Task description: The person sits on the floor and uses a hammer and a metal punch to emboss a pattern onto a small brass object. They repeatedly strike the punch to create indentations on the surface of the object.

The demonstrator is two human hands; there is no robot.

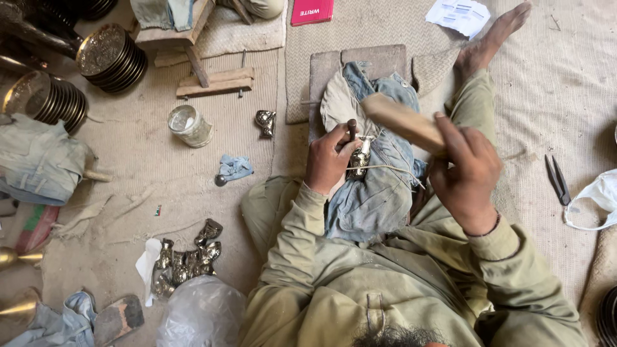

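Centre of frame: left hand (328,157) closed on a dark punch (352,128), tip on a small silver metal piece (360,157) lying on blue cloth (373,193). Right hand (466,170) gripping a wooden mallet (402,121), raised just right of it.

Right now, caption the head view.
Left hand steadies a small shiny metal piece on blue cloth; right hand holds a wooden block.

A small shiny metal piece (360,157), silver and brass in colour and with an uneven moulded shape, is held upright on a crumpled blue-grey cloth (376,193) over the lap. A thin dark punch (351,128) is set on its top end, nearly vertical. A pale wooden block (402,121), long and worn, is raised above it, tilted to the right.
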